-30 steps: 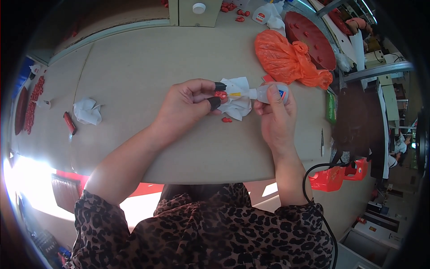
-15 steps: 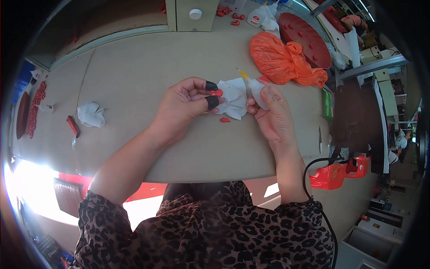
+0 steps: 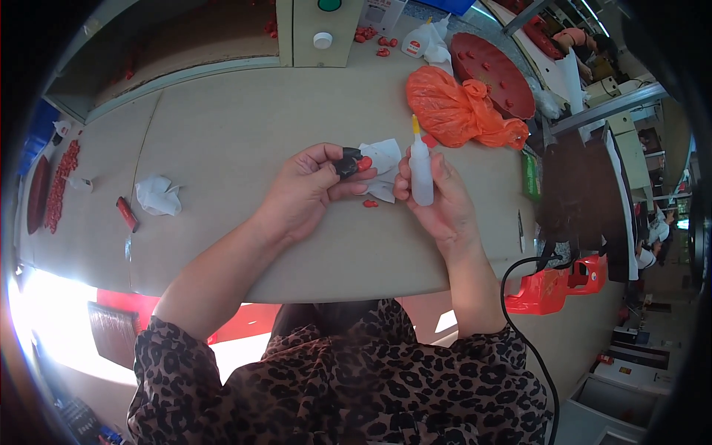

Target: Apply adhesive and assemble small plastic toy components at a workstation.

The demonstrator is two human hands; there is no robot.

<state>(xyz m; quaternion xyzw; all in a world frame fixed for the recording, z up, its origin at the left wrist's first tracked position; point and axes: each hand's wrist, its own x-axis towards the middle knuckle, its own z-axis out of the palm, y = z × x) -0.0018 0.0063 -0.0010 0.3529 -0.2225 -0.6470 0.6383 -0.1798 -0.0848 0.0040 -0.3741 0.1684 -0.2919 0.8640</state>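
Observation:
My left hand (image 3: 305, 182), with black covers on the thumb and a fingertip, pinches a small red piece (image 3: 364, 163). Its exact kind is too small to tell. In my right hand (image 3: 443, 194) is a white squeeze bottle (image 3: 421, 175) with a yellow nozzle, held upright, nozzle up and apart from the red piece. A crumpled white tissue (image 3: 383, 157) lies on the table behind and between my hands. Another small red piece (image 3: 370, 203) rests on the table just in front of the tissue.
An orange plastic bag (image 3: 445, 104) and a round red tray (image 3: 489, 70) with red pieces stand at the back right. On the left lie a red lighter-like object (image 3: 126, 214), a second tissue (image 3: 158, 196) and a long row of red pieces (image 3: 62, 185). A black cable (image 3: 509, 285) hangs by my right arm.
The squeeze bottle has turned from tilting toward the left hand to upright. My left fingers have shifted their pinch on the red piece. The whole view has shifted slightly.

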